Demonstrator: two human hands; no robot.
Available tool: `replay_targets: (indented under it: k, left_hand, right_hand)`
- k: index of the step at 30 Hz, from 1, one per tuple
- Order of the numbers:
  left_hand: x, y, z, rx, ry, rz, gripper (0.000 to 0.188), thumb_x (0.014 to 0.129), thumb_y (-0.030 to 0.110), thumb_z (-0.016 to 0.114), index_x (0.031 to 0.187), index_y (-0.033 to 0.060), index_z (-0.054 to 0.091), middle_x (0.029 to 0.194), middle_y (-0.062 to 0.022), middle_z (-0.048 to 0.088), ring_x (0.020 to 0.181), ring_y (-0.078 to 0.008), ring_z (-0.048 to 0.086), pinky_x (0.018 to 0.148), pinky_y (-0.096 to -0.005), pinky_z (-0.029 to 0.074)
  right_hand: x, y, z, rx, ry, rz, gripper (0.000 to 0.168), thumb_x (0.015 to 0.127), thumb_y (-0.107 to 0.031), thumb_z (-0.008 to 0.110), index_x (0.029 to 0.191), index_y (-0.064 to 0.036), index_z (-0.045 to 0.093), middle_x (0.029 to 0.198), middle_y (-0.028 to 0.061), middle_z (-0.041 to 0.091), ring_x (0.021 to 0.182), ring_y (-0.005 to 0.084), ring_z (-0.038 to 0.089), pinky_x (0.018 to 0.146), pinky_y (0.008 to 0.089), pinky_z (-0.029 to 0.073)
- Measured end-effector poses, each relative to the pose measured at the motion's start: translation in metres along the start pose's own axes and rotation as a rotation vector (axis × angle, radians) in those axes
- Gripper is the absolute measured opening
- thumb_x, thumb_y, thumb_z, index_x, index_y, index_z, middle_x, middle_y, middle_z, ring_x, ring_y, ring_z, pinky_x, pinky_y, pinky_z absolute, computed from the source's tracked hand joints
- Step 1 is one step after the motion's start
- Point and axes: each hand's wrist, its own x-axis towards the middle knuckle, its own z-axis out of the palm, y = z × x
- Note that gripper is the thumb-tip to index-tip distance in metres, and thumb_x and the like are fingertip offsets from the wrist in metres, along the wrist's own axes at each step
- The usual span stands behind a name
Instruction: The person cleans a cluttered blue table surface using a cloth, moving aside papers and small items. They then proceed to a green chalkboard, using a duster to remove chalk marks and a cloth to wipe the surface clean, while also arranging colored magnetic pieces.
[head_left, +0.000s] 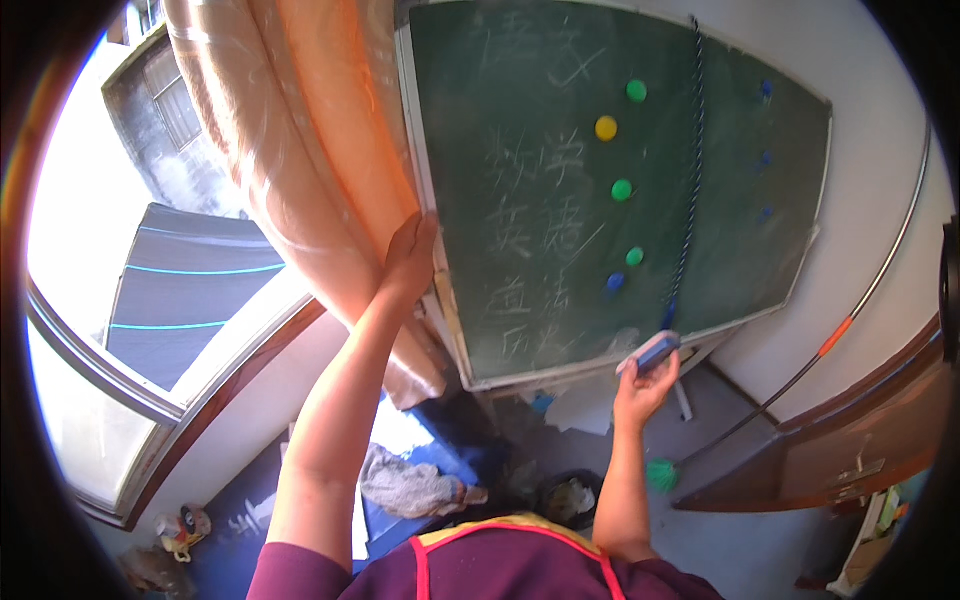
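Note:
A green chalkboard (555, 300) with a pale frame stands before me, bearing faint chalk writing. My left hand (412, 259) rests on the board's left frame, at the edge of an orange curtain (292, 150); whether its fingers grip the frame is unclear. Near the board's lower edge, my right hand (646, 386) holds a blue and pinkish chalkboard eraser (651, 354) between thumb and fingers. Green magnets (621, 190), a yellow magnet (606, 128) and blue magnets (615, 282) dot the board. A dark braided cord (697, 150) hangs down it, ending just above the eraser.
At left is an open window with a metal frame (105, 364). A long-handled tool with a green head (663, 475) leans at right, near a brown door (810, 465). Below are a waste bin (571, 499) and a grey cloth (409, 484) on a blue surface.

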Motion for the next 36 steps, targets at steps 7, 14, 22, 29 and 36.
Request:
replay_targets:
  k: [7, 14, 22, 29, 36]
  left_hand:
    - [0.01, -0.028, 0.005, 0.079, 0.211, 0.062, 0.041, 0.101, 0.034, 0.04, 0.114, -0.0022, 0.055, 0.101, -0.0187, 0.063, 0.094, -0.0276, 0.059, 0.087, -0.0354, 0.043]
    - [-0.002, 0.006, 0.007, 0.032, 0.03, 0.046, 0.039, 0.1, 0.032, 0.042, 0.112, -0.0025, 0.055, 0.097, -0.0171, 0.063, 0.094, -0.0263, 0.06, 0.087, -0.034, 0.044]
    - [-0.055, -0.009, -0.029, -0.021, -0.081, 0.144, 0.024, 0.092, 0.009, 0.054, 0.115, 0.0007, 0.059, 0.1, -0.0086, 0.063, 0.096, -0.019, 0.059, 0.088, -0.0308, 0.046]
    - [-0.193, -0.063, -0.15, -0.288, -0.51, -0.159, 0.026, 0.094, 0.021, 0.058, 0.107, -0.0021, 0.061, 0.091, -0.0103, 0.066, 0.085, -0.0169, 0.065, 0.078, -0.0312, 0.052]
    - [-0.336, -0.167, -0.216, 0.005, 0.103, -0.652, 0.023, 0.089, 0.011, 0.058, 0.107, -0.0031, 0.061, 0.09, -0.0105, 0.066, 0.079, -0.0176, 0.065, 0.073, -0.0292, 0.053]
  right_hand:
    - [-0.002, 0.015, 0.011, 0.133, -0.088, -0.074, 0.073, 0.078, 0.0, 0.069, 0.139, -0.002, 0.03, 0.115, 0.023, 0.054, 0.095, 0.029, 0.063, 0.082, 0.0361, 0.053]
    - [-0.01, 0.03, -0.023, -0.067, -0.17, 0.099, 0.061, 0.082, -0.011, 0.069, 0.134, -0.003, 0.04, 0.09, 0.0079, 0.063, 0.074, 0.0143, 0.061, 0.06, 0.0282, 0.049]
    - [-0.034, 0.053, -0.124, 0.518, -0.172, 0.746, 0.05, 0.082, -0.039, 0.066, 0.122, -0.011, 0.053, 0.098, 0.0089, 0.065, 0.083, 0.0249, 0.064, 0.059, 0.0386, 0.05]
    - [-0.132, 0.071, -0.14, -0.717, -0.453, 0.367, 0.053, 0.08, -0.028, 0.07, 0.124, -0.005, 0.052, 0.086, 0.0111, 0.064, 0.07, 0.0214, 0.064, 0.045, 0.0333, 0.049]
    - [-0.175, -0.029, -0.049, -0.07, -0.815, 0.877, 0.048, 0.088, -0.026, 0.061, 0.129, -0.003, 0.05, 0.094, 0.0116, 0.063, 0.069, 0.019, 0.064, 0.039, 0.0282, 0.048]
